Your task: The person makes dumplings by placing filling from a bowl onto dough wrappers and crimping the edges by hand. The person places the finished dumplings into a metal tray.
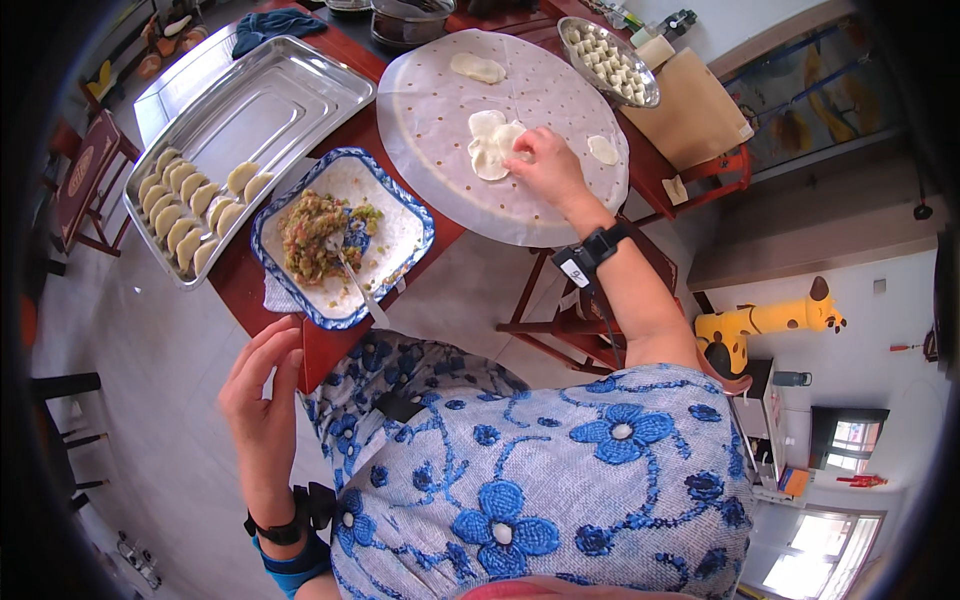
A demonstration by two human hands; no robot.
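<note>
My right hand [550, 166] reaches over a round perforated white sheet [450, 191], thumb and fingers pinched at the right edge of a cluster of overlapping dumpling wrappers [489, 142]. My left hand [262, 375] is raised beside the table's near corner, empty, its fingers loosely curled and apart. Just beyond it, a blue-and-white square dish [401, 206] holds chopped filling [311, 236] with a metal spoon [358, 285] resting in it. Folded raw dumplings [191, 187] stand in rows at the near end of a stainless steel tray [277, 97] on the left.
On the sheet lie a flattened dough piece [478, 67] and a single wrapper [602, 150]. A metal bowl [652, 94] of cut dough pieces stands at the far right, near a cardboard box [694, 112]. A dark teal cloth [277, 30] lies behind the tray. Red wooden chairs [94, 176] flank the red table [330, 352].
</note>
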